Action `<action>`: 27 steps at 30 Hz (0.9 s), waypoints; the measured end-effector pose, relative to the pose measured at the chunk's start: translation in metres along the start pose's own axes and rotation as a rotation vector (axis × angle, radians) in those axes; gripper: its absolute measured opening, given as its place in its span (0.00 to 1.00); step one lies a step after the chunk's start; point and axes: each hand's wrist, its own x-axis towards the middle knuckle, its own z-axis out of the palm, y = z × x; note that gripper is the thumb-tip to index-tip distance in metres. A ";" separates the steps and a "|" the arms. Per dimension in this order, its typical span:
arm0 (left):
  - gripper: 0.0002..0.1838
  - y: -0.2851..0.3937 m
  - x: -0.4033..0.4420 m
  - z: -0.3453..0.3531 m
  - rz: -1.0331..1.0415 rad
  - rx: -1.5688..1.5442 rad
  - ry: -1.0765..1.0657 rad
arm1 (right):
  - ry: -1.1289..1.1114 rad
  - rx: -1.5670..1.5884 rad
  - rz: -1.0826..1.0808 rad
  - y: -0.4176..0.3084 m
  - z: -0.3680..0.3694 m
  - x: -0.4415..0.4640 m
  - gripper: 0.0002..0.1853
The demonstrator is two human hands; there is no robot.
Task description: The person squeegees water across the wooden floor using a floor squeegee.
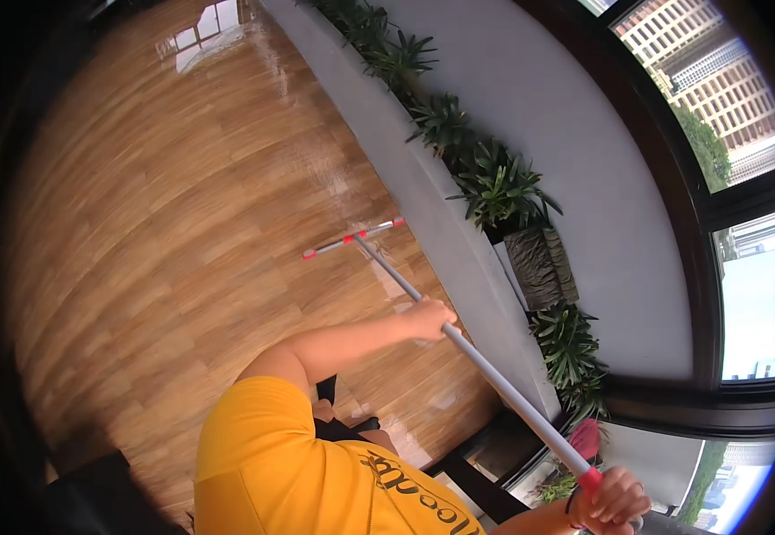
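My left hand [429, 319] is wrapped round the middle of the grey pole of a floor squeegee [503, 383]. Near the pole's red top end, my right hand [610, 501] grips it at the lower right. The squeegee's thin bar [329, 245], with red end pieces and a red centre joint, rests on the wood-look floor [182, 232], close to the grey ledge. Shiny wet streaks [325, 169] lie on the floor around and beyond the bar. My yellow shirt [262, 455] fills the bottom of the view.
A grey ledge [360, 116] borders the floor on the right. Green plants [499, 183] grow along it, with a dark crumpled bundle [534, 267] among them. Windows [762, 294] with dark frames stand beyond. A reddish object [585, 437] shows behind the pole.
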 end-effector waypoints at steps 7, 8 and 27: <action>0.20 0.025 -0.022 0.015 -0.049 -0.073 -0.123 | 0.241 -0.004 0.015 0.011 0.029 0.029 0.20; 0.18 0.014 -0.018 0.012 -0.099 -0.055 -0.084 | 0.234 0.006 0.014 0.026 0.026 0.032 0.20; 0.17 -0.295 0.071 -0.216 -0.547 0.161 0.621 | -0.053 0.000 0.222 0.459 0.076 0.053 0.12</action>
